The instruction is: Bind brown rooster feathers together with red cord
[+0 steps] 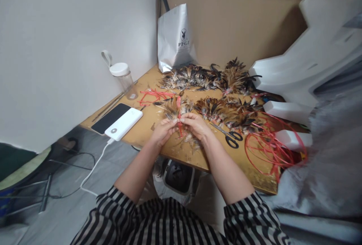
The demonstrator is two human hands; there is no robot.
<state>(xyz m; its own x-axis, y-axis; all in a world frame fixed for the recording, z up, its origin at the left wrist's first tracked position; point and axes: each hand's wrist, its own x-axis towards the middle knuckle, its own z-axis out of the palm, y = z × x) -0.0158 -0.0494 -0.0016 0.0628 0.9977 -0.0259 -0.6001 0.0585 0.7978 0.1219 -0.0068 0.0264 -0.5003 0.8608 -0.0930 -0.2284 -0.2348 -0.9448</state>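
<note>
Close together over the front of the table, my left hand (164,130) and my right hand (195,125) meet at their fingertips. A small bundle of brown feathers (170,108) fans out above the left fingers, which pinch its base. Between the hands runs a red plastic strip (178,102), pinched by the right thumb and forefinger; its ends stick out above and below. The exact grip of each fingertip is too small to make out. Black-handled scissors (230,137) lie right of my right hand, beside a row of tied feather bundles (223,111).
More feather bundles (203,77) line the back below a silver bag (175,37). Cut red strips (155,96) lie left, a red tangle (268,147) right. A lidded bottle (124,80), a phone (109,116) and a cabled power bank (124,125) occupy the left. White foam (285,67) borders the right.
</note>
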